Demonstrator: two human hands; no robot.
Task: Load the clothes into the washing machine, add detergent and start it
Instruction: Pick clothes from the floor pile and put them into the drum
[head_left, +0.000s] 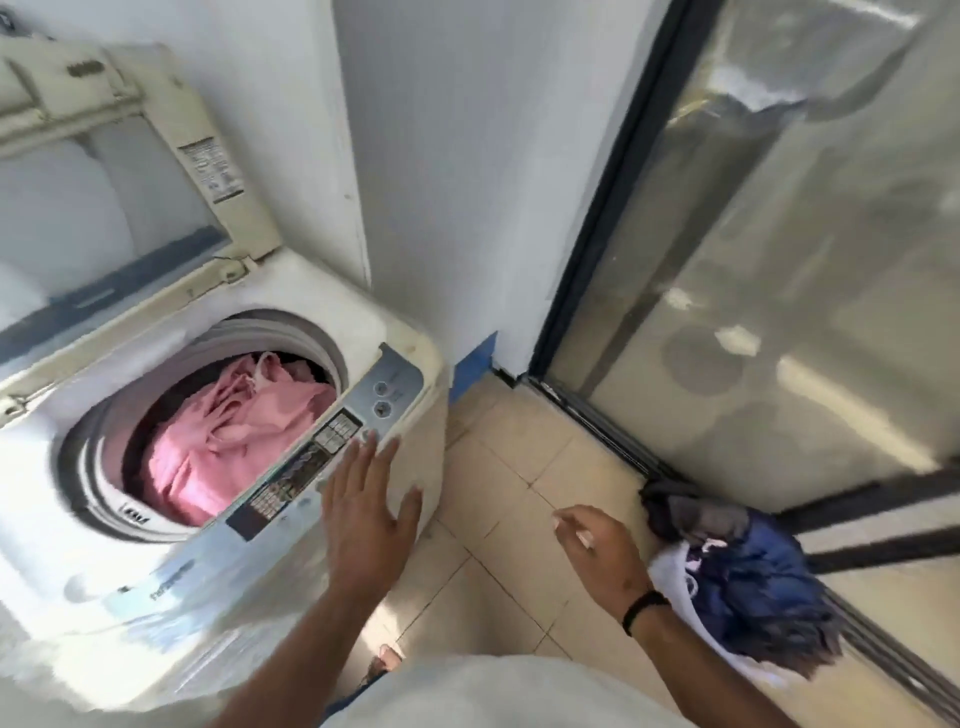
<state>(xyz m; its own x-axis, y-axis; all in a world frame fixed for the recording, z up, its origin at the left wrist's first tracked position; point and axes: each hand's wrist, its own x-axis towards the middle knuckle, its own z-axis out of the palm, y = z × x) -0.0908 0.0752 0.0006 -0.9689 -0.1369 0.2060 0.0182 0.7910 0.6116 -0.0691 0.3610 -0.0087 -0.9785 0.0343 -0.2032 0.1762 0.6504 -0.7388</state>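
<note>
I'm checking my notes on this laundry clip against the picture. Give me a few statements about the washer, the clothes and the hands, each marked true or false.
1. The washer's lid is up. True.
2. The drum is empty. False: pink clothes lie in it.
3. The left hand has straight fingers over the washer's control panel. True.
4. The right hand grips a blue garment. False: it holds nothing, fingers loosely curled above the floor tiles.
5. More clothes, dark blue and grey, lie on the floor by the glass door. True.
</note>
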